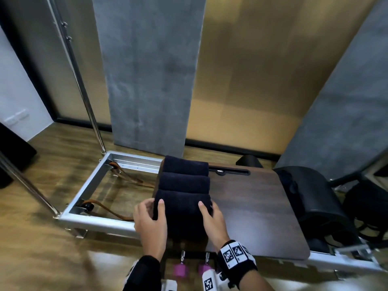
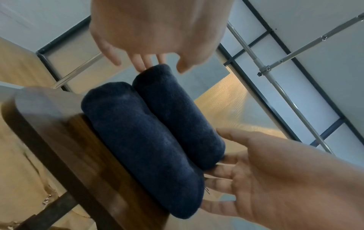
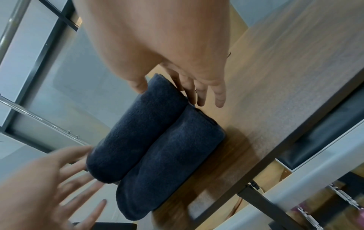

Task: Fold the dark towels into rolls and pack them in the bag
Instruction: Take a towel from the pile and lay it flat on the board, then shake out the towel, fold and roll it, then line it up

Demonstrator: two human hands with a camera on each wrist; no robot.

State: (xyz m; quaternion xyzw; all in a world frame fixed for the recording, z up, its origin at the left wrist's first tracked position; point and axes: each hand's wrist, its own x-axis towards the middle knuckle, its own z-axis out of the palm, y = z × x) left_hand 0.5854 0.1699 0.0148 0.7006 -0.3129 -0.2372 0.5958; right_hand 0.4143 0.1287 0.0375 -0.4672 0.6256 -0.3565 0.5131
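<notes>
1. Looking down, you see three dark rolls side by side at the left end of the tabletop [image 1: 252, 206].
2. You hold the near roll [image 1: 182, 211] between your two hands, one hand at each end.
3. Your left hand [image 1: 150, 223] is spread. Its thumb lies on top of the near roll and its straight fingers touch the left end.
4. Your right hand [image 1: 212, 219] is spread too. Its thumb lies on top and its straight fingers press the right end.
5. The near roll touches the middle roll [image 1: 185, 182]. You cannot tell if the near roll sits on the tabletop or is lifted a little.
6. The middle roll touches the far roll [image 1: 185, 168], which lies at the back edge.
7. In the wrist views only two rolls show, pressed close side by side, and both views are a bit blurry.
8. Past the right end of the tabletop sits a big black round thing [image 1: 315, 202]. You cannot tell if it is the bag.
9. Left of the tabletop is a metal frame [image 1: 88, 185] on the wood floor [image 1: 42, 248], with brown straps [image 1: 109, 211] inside it.
10. Two purple blocks [image 1: 179, 269] show low down between your wrists.
</notes>
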